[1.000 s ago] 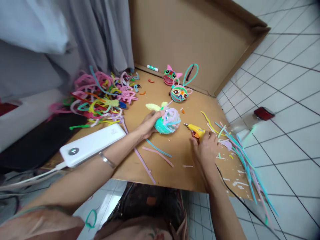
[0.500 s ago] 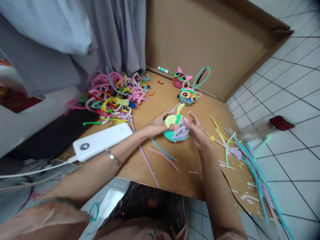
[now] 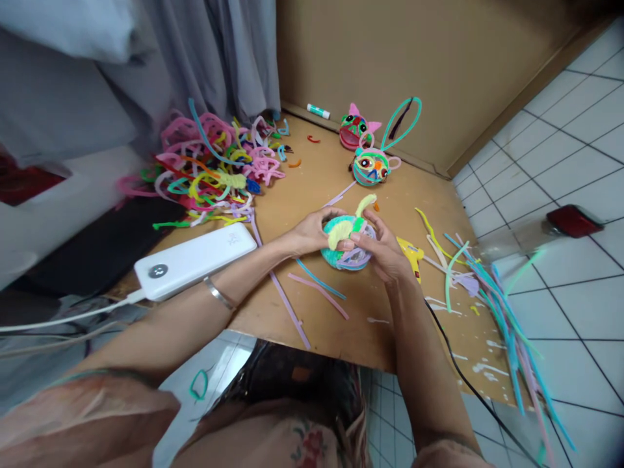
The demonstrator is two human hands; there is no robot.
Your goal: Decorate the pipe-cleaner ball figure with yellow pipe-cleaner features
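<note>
Between my hands is a round pipe-cleaner ball (image 3: 334, 257), turquoise with lilac strips and pale yellow fuzzy pieces, one of which sticks up from its top. My left hand (image 3: 312, 235) grips its left side, thumb across the front. My right hand (image 3: 385, 250) closes on the right side, its thumb pressing near a green patch. Below the ball, a blue pipe cleaner (image 3: 322, 281) and a pink pipe cleaner (image 3: 319, 294) lie on the table. Just right of my right hand is a yellow glue gun (image 3: 412, 253), partly covered by the hand.
A tangled pile of coloured pipe cleaners (image 3: 209, 162) lies back left, near a white power bank (image 3: 195, 260). Two finished-looking ball faces (image 3: 370, 168) and a glue stick tube (image 3: 318, 111) stand by the cardboard wall (image 3: 390, 58). Loose pipe cleaners (image 3: 509, 331) overhang the right edge.
The ball has turned in my hands, its upright yellow piece now leaning right. My right hand's fingers have closed in on it, and more of the glue gun shows. The camera view has shifted slightly.
</note>
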